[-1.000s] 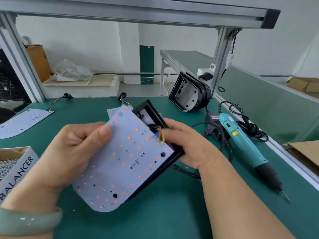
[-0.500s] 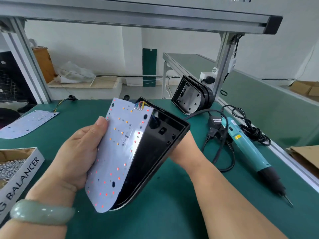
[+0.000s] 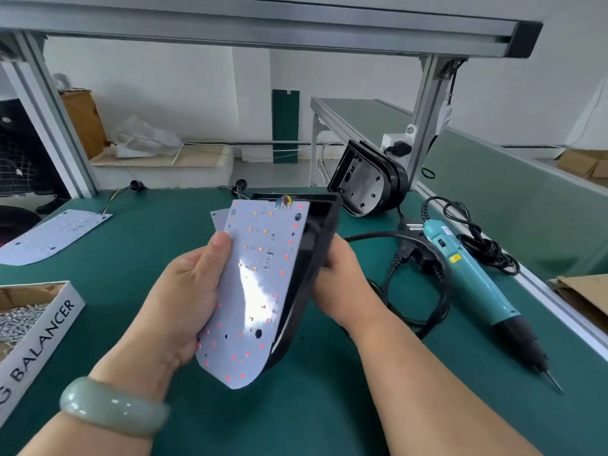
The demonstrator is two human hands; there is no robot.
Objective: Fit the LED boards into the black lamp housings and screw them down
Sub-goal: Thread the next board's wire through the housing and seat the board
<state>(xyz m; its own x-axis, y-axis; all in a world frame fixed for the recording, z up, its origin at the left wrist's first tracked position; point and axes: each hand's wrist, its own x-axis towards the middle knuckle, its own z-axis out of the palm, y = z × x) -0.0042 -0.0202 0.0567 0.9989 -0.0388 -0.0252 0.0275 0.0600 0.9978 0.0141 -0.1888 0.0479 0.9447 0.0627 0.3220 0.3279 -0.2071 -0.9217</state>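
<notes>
We have only 1 view: a camera on the head, facing forward and down (wide-angle, edges bent), close above the left hand (image 3: 184, 301), right hand (image 3: 343, 286) and green table (image 3: 151, 232).

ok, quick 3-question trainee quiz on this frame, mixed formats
1. True or false: the electric screwdriver lies on the green mat, untouched.
2. The right hand grips: A) the screwdriver B) the black housing C) nothing.
3. Is the LED board, held by the left hand, seated flat in the housing?
Key: 1 true. 2 B. 3 no, it is tilted out of the housing.
</notes>
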